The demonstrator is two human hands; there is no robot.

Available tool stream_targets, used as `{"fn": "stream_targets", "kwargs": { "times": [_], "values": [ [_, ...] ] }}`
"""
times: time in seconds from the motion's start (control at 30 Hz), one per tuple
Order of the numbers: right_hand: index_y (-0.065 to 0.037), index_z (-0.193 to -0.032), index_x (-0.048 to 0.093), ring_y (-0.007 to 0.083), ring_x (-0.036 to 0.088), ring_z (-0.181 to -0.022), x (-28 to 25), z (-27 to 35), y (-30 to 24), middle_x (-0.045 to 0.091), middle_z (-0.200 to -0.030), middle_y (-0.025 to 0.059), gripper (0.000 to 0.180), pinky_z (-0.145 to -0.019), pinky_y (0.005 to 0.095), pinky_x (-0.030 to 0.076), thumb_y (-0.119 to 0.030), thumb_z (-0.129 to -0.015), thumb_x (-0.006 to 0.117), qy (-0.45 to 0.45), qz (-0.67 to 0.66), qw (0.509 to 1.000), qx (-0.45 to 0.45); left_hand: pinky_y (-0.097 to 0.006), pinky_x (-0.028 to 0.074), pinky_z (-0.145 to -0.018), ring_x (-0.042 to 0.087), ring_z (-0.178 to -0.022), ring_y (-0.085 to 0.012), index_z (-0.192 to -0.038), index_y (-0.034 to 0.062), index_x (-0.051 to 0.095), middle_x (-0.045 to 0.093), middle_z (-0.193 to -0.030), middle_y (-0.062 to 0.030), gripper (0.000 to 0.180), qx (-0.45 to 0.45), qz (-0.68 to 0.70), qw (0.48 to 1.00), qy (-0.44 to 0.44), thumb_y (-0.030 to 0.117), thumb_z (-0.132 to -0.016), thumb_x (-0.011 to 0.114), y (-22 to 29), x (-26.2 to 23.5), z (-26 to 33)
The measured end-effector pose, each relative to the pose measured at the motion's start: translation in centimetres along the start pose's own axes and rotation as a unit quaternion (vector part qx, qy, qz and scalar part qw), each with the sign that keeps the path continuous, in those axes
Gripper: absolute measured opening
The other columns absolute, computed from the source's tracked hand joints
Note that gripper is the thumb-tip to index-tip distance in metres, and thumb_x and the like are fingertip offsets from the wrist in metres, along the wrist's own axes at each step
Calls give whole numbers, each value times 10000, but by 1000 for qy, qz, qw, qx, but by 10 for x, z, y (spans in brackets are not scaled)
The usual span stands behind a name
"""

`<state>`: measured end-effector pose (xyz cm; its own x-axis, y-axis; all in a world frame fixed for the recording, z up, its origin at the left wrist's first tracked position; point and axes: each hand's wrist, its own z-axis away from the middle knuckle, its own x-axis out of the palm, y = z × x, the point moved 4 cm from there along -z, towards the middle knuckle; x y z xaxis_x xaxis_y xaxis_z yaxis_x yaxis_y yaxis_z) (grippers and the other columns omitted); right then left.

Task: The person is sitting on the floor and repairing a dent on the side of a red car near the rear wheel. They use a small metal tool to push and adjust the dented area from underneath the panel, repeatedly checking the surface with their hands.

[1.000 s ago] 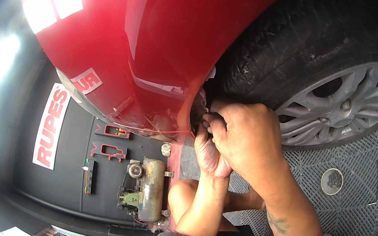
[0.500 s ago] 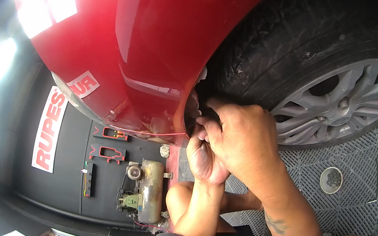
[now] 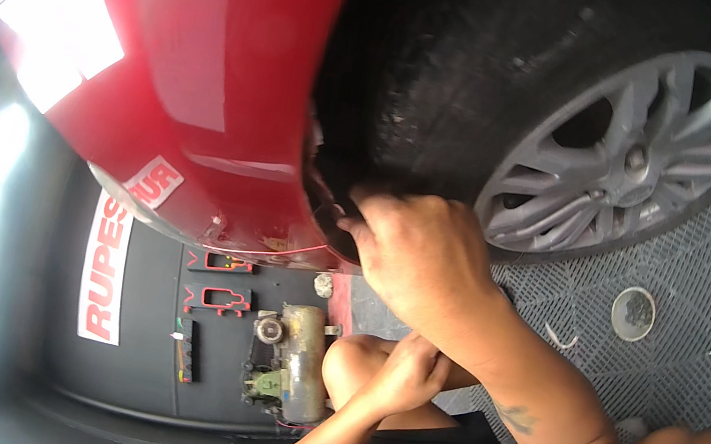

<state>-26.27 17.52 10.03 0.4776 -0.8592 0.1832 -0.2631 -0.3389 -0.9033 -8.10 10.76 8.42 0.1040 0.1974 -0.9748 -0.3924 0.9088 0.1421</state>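
Note:
My right hand (image 3: 418,247) reaches into the gap between a red car bumper (image 3: 252,109) and a black tire (image 3: 435,93). Its thumb and forefinger close together at the wheel-arch edge (image 3: 320,206); whatever lies between them is hidden in the dark gap. A thin red line runs along the bumper's lower edge, left of the fingers. My left hand (image 3: 411,379) is drawn back below my right forearm, beside my knee. Its fingers are curled, and I cannot make out anything in them.
The silver wheel rim (image 3: 627,165) fills the upper right. A small round bowl (image 3: 633,314) stands on the grey grated floor (image 3: 680,374), with a white curved strip (image 3: 560,339) near it. At the lower left are an air compressor (image 3: 292,363) and dark wall holders (image 3: 218,298).
My left hand has come away from the wheel arch, back toward me. My right hand stays at the arch edge. The view has shifted, so the car sits further left.

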Motion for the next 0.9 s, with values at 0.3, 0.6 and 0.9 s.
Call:
{"fn": "stream_targets", "kwargs": {
  "times": [0.3,0.6,0.9],
  "values": [
    [-32,-846,694,448,695,-746,45,34,38,699,-764,224,300,-699,539,543,-277,-1008,636,39,-309,949,46,-393,483,-840,588,-910,-250,-899,-8,651,640,-958,-111,197,264,-258,813,450,157,-996,699,33,-181,5],
    [-24,-986,697,426,673,-767,87,38,36,674,-797,215,124,-696,467,512,-122,-1003,623,148,-502,851,51,-584,392,-1148,433,-1407,-464,-1391,94,541,402,-1519,-249,516,469,-554,638,258,442,-1026,647,31,-206,-54],
    [2,-1168,685,305,703,-817,96,38,40,719,-902,189,218,-767,403,533,-35,-1001,550,107,-552,822,90,-460,492,-1147,463,-1419,-405,-1596,120,387,296,-1653,-126,578,546,-687,439,193,413,-1102,446,-31,-205,-62]
  ]
}}
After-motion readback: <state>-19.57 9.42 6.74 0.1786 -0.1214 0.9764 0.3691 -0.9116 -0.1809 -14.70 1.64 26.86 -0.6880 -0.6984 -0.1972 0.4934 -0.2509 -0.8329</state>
